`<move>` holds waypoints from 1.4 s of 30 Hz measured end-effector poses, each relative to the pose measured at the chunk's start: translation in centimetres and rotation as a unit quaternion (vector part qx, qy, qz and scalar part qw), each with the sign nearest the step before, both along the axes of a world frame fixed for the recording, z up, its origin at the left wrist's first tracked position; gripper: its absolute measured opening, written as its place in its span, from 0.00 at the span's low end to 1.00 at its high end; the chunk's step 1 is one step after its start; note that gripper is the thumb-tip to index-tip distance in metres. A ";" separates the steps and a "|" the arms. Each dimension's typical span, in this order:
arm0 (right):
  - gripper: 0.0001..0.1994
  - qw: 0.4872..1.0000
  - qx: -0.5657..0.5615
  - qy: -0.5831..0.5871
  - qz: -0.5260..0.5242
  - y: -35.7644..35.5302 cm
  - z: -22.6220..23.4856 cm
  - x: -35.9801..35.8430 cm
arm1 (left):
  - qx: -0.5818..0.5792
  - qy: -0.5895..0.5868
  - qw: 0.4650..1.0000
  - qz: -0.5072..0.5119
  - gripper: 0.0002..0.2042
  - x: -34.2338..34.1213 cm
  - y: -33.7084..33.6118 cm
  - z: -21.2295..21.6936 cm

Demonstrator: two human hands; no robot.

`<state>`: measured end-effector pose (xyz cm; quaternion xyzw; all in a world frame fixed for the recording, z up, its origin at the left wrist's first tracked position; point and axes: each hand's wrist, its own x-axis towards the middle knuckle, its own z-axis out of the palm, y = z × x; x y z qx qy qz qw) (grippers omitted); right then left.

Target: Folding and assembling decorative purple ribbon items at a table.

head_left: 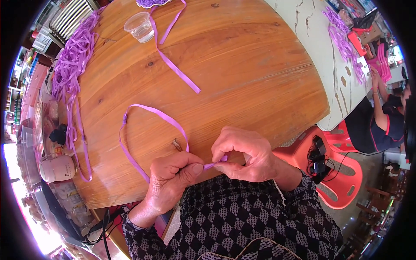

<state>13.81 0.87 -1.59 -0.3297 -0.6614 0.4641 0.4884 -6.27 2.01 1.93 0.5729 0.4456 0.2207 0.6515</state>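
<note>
A purple ribbon [168, 117] loops over the near part of the wooden table, with a small dark purple piece around it at the loop's left side. Its ends meet between my hands at the table's near edge. My left hand [177, 173] is closed, thumb against the curled fingers, pinching the ribbon. Close on its right, my right hand [245, 155] pinches the ribbon's short end between thumb and fingertips. A short stretch of ribbon shows between the two hands; the part inside my left fist is hidden.
Another loose ribbon [177, 71] crosses the far table beside a clear plastic cup [139, 27] and a dish of small purple pieces [151, 2]. Piled ribbons [76, 56] hang off the left edge. A red chair [342, 184] holds black cables; a person [381, 117] works at the white table [318, 65].
</note>
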 end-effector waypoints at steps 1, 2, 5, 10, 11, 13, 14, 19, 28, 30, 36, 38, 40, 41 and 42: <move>0.10 1.000 0.000 -0.001 -0.002 0.0 0.1 0.0 | 0.000 0.000 1.000 0.000 0.06 -0.1 -0.1 -0.1; 0.10 1.000 0.001 -0.001 -0.003 -0.1 0.1 0.0 | 0.055 0.020 0.998 -0.007 0.06 -0.3 -0.2 -0.4; 0.10 1.000 0.008 -0.020 -0.020 -0.2 0.2 0.0 | 0.105 0.021 0.994 0.004 0.05 0.1 -0.3 -0.3; 0.09 0.996 0.064 -0.031 -0.052 -0.4 -0.3 -0.5 | -0.066 -0.051 0.992 0.096 0.07 1.4 -0.8 1.5; 0.09 0.994 0.079 -0.037 -0.067 -0.4 -0.3 -0.5 | -0.065 -0.028 0.995 0.076 0.07 1.1 -0.6 1.4; 0.10 0.993 0.087 -0.036 -0.074 -0.5 -0.4 -0.5 | -0.065 -0.005 0.996 0.055 0.07 0.8 -0.5 1.1; 0.10 0.992 0.096 -0.034 -0.081 -0.4 -0.6 -0.5 | 0.023 0.018 0.999 0.025 0.07 0.7 -0.4 0.8; 0.09 0.985 0.134 -0.045 -0.096 -0.5 -0.7 -0.5 | 0.091 0.028 0.995 0.007 0.07 0.9 -0.3 0.8; 0.08 0.991 0.075 0.004 -0.115 -0.7 -0.8 -0.8 | 0.036 -0.049 0.993 0.104 0.06 1.1 -1.1 -0.1; 0.08 0.992 0.065 0.005 -0.107 -0.9 -0.6 -0.9 | 0.077 -0.043 0.991 0.101 0.06 1.2 -1.3 -0.2; 0.07 0.981 0.130 -0.044 -0.141 -0.8 -0.9 -1.2 | -0.049 -0.099 0.986 0.126 0.06 1.0 -1.1 -0.4; 0.08 0.964 0.196 -0.077 -0.165 -1.1 -1.1 -1.5 | -0.069 -0.107 0.983 0.129 0.06 1.0 -1.1 -0.4; 0.09 0.955 0.226 -0.097 -0.164 -1.0 -1.2 -1.4 | -0.089 -0.114 0.981 0.131 0.06 0.9 -1.2 -0.5; 0.10 0.946 0.255 -0.117 -0.164 -1.0 -1.3 -1.4 | -0.090 -0.123 0.979 0.136 0.07 0.9 -1.4 -0.6; 0.10 0.946 0.256 -0.117 -0.164 -1.0 -1.4 -1.4 | -0.091 -0.132 0.977 0.141 0.07 0.9 -1.5 -0.6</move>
